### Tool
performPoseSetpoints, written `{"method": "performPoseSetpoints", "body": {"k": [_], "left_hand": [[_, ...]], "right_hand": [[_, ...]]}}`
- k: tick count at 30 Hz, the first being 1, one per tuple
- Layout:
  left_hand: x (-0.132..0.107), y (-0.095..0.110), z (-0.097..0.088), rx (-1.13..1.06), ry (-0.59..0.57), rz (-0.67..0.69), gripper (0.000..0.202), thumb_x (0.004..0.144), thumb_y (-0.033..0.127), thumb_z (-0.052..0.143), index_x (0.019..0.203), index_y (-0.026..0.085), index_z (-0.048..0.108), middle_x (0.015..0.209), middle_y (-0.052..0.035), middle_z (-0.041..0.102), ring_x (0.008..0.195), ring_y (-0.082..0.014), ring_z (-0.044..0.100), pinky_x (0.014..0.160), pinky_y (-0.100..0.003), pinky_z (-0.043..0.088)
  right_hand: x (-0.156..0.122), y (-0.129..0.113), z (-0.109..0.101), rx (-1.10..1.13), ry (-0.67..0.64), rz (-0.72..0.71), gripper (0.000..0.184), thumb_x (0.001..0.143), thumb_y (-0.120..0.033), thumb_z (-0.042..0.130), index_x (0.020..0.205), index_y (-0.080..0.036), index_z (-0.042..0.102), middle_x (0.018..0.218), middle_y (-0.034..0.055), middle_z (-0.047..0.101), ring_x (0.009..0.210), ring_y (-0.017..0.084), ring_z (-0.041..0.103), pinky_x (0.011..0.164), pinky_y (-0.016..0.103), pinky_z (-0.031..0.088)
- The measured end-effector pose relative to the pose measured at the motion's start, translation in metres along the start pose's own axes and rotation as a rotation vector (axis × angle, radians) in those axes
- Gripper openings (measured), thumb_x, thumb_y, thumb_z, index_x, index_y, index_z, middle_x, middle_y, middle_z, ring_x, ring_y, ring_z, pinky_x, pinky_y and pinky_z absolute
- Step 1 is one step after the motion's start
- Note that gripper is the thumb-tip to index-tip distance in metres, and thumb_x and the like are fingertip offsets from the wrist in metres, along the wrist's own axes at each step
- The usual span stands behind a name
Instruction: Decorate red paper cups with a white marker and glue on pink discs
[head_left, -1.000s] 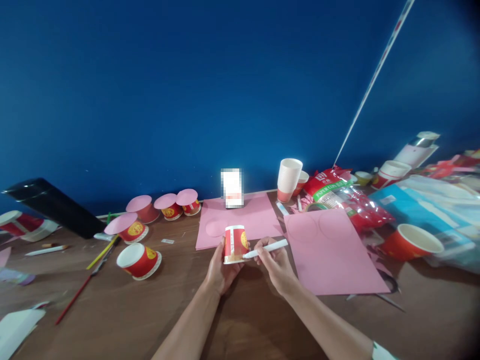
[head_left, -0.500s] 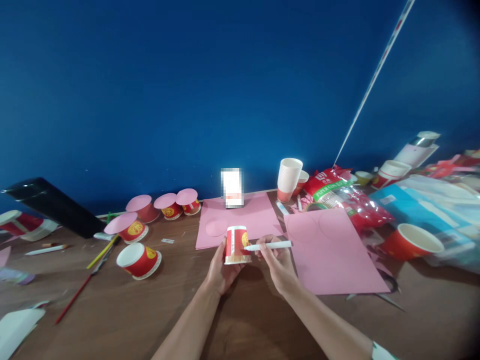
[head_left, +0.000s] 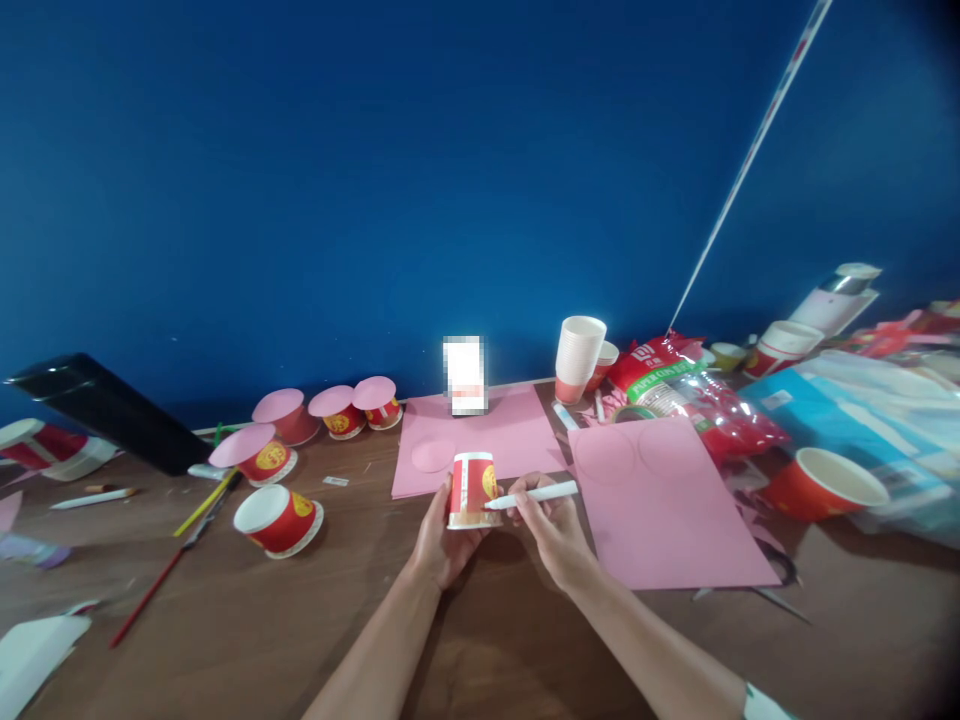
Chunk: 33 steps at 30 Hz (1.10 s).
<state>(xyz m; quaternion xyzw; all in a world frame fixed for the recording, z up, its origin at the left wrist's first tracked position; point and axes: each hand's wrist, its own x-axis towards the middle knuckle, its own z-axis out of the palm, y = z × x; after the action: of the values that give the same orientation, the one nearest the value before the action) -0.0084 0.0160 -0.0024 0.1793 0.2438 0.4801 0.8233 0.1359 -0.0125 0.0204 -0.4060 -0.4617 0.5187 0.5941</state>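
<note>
A red and white paper cup [head_left: 469, 485] with a yellow emblem is gripped in my left hand [head_left: 442, 545], its gold-brown band at the bottom. My right hand [head_left: 551, 525] is closed around a white marker [head_left: 536, 494], held nearly level. The marker's tip is at the lower right of the cup, by the band; whether it touches cannot be made out. Behind the cup lies a pink sheet [head_left: 510, 430] with a pink paper disc [head_left: 433, 456] on it. Another pink sheet [head_left: 667, 520] with faint circle outlines lies right of my right hand.
Left stand several cups topped with pink discs [head_left: 277, 405], an uncovered red cup [head_left: 281, 520] and a black case [head_left: 112, 415]. Right are stacked white cups [head_left: 579, 355], a red paper-cup bag [head_left: 675, 385], an orange cup [head_left: 825, 485] and scissors [head_left: 780, 600] partly under the sheet.
The marker's tip has moved slightly down and left along the cup, from beside the emblem towards the gold-brown band. My left hand and the cup are almost still.
</note>
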Motion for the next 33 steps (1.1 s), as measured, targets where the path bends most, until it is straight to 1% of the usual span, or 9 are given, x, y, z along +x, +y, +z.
{"method": "performPoseSetpoints", "body": {"k": [2,4,10,12,18,22,24,28,33], "left_hand": [[-0.0005,-0.0002,-0.0003,0.013,-0.034,-0.005,0.050,0.086,0.049,0.041,0.097,0.006,0.065,0.090,-0.0136,0.070,0.083,-0.0232,0.064,0.079,-0.035,0.048],[-0.0004,-0.0003,-0.0003,0.020,-0.035,-0.004,0.050,0.086,0.048,0.041,0.096,0.006,0.065,0.089,-0.0138,0.070,0.082,-0.0232,0.064,0.080,-0.035,0.048],[0.0006,0.0006,0.0018,-0.022,0.064,0.002,0.039,0.086,0.041,0.045,0.096,0.009,0.065,0.089,-0.0104,0.070,0.078,-0.0202,0.064,0.073,-0.032,0.050],[-0.0002,0.0009,0.0028,-0.019,0.076,0.010,0.038,0.086,0.041,0.045,0.096,0.009,0.064,0.089,-0.0101,0.070,0.078,-0.0199,0.064,0.072,-0.032,0.050],[-0.0032,0.0015,0.0046,0.032,0.013,0.011,0.048,0.086,0.045,0.041,0.097,0.005,0.064,0.089,-0.0147,0.070,0.083,-0.0237,0.064,0.078,-0.035,0.049],[-0.0030,0.0015,0.0031,0.028,-0.002,0.010,0.049,0.087,0.046,0.041,0.099,0.005,0.064,0.091,-0.0148,0.070,0.084,-0.0241,0.064,0.080,-0.036,0.048],[-0.0022,0.0011,0.0014,0.027,-0.015,0.006,0.048,0.087,0.046,0.040,0.099,0.005,0.064,0.091,-0.0145,0.070,0.084,-0.0238,0.064,0.079,-0.035,0.048],[-0.0002,0.0003,-0.0009,0.041,-0.016,-0.005,0.051,0.087,0.047,0.039,0.099,0.004,0.064,0.091,-0.0152,0.069,0.083,-0.0239,0.064,0.077,-0.035,0.048],[-0.0011,0.0006,0.0008,0.046,-0.008,0.010,0.049,0.087,0.046,0.040,0.098,0.005,0.064,0.090,-0.0147,0.070,0.082,-0.0237,0.064,0.078,-0.035,0.048]], "right_hand": [[-0.0005,-0.0012,0.0001,-0.011,-0.018,0.001,0.022,0.082,-0.038,0.059,0.072,-0.019,0.054,0.058,-0.0028,0.052,0.053,0.010,0.045,0.051,0.022,0.037],[-0.0007,-0.0017,0.0001,-0.014,-0.023,-0.004,0.023,0.082,-0.037,0.059,0.071,-0.018,0.054,0.058,-0.0028,0.052,0.054,0.010,0.045,0.052,0.022,0.037],[-0.0007,0.0016,0.0000,0.008,0.025,-0.013,0.021,0.082,-0.039,0.059,0.079,-0.018,0.056,0.065,-0.0009,0.056,0.058,0.011,0.049,0.054,0.022,0.039],[-0.0007,0.0026,-0.0003,0.016,0.019,-0.007,0.021,0.082,-0.039,0.059,0.080,-0.019,0.056,0.065,-0.0009,0.056,0.058,0.011,0.048,0.054,0.022,0.039],[-0.0009,0.0028,-0.0025,-0.003,-0.071,-0.003,0.021,0.084,-0.037,0.057,0.074,-0.018,0.052,0.061,-0.0028,0.051,0.055,0.009,0.043,0.053,0.022,0.034],[-0.0024,0.0020,-0.0033,-0.007,-0.117,0.005,0.022,0.084,-0.036,0.055,0.074,-0.018,0.051,0.059,-0.0036,0.048,0.055,0.009,0.041,0.052,0.022,0.032],[-0.0027,0.0005,-0.0028,-0.016,-0.112,0.006,0.022,0.084,-0.037,0.055,0.073,-0.018,0.051,0.059,-0.0037,0.048,0.054,0.009,0.040,0.052,0.022,0.032],[-0.0020,-0.0025,-0.0012,-0.030,-0.055,-0.005,0.024,0.084,-0.037,0.056,0.072,-0.017,0.051,0.059,-0.0031,0.049,0.055,0.009,0.042,0.053,0.022,0.034],[-0.0015,-0.0016,-0.0017,-0.013,-0.096,0.004,0.023,0.083,-0.037,0.057,0.073,-0.017,0.052,0.059,-0.0029,0.049,0.054,0.009,0.042,0.052,0.022,0.033]]}}
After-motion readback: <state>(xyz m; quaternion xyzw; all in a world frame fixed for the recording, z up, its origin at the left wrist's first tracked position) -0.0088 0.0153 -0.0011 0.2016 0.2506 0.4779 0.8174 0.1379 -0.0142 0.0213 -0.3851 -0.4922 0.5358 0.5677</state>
